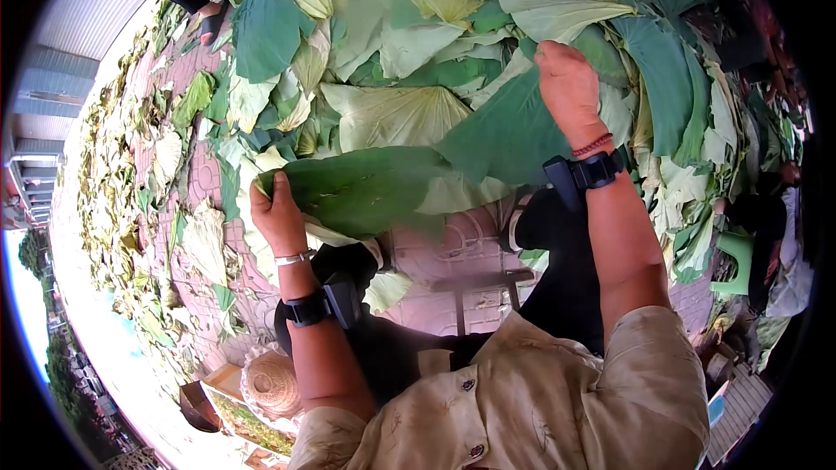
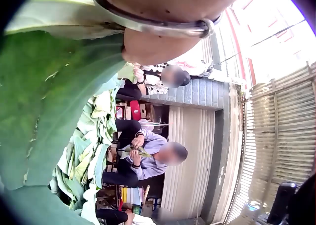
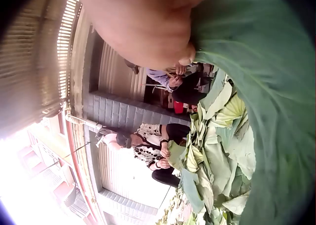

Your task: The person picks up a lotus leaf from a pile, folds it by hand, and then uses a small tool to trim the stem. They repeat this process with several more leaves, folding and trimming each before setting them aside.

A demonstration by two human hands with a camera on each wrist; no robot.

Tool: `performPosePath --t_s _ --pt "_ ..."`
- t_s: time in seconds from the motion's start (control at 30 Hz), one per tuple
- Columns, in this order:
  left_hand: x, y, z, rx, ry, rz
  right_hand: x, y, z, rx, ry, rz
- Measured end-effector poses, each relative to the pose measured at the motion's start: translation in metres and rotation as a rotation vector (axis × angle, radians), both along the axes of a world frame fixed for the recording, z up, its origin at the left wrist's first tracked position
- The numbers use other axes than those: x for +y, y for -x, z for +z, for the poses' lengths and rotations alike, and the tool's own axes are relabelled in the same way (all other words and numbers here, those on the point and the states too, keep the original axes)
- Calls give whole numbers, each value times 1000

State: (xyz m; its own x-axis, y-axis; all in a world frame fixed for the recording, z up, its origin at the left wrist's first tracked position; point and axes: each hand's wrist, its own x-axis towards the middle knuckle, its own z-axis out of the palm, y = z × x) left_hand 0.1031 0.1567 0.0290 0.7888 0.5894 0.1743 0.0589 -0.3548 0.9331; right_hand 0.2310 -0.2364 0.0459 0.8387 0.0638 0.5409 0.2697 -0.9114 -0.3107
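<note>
My left hand (image 1: 279, 219) pinches the edge of a broad dark green lotus leaf (image 1: 353, 187), thumb on top. A few small torn spots mark this leaf (image 2: 54, 87) in the left wrist view. Farther forward and to the right, my right hand (image 1: 570, 91), fingers curled, grips a green lotus leaf (image 1: 514, 135) by its edge. Fine veins run across that leaf (image 3: 271, 77) in the right wrist view. Between the hands the two green expanses overlap above my lap; I cannot tell whether they are one leaf.
A large heap of lotus leaves (image 1: 392, 35) spreads in front of me. More leaves, many dry, litter the paving (image 1: 200, 183) at left. A straw hat (image 1: 270, 383) lies near my left elbow, and a green stool (image 1: 733, 261) stands at right. Other people sit around the heap.
</note>
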Motion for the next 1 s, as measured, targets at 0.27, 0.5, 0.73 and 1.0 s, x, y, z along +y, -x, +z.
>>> performPosePath --t_s 0.27,0.5,0.73,1.0 --pt "13 -1 7 -119 422 306 -13 -2 18 -155 -2 -189" --pt "6 1 18 -135 472 438 -13 1 17 -145 -79 -188" --pt "25 7 23 -292 629 540 -44 -13 9 -222 -25 -238" --pt "-12 -12 8 -277 496 193 15 13 14 163 -220 320"
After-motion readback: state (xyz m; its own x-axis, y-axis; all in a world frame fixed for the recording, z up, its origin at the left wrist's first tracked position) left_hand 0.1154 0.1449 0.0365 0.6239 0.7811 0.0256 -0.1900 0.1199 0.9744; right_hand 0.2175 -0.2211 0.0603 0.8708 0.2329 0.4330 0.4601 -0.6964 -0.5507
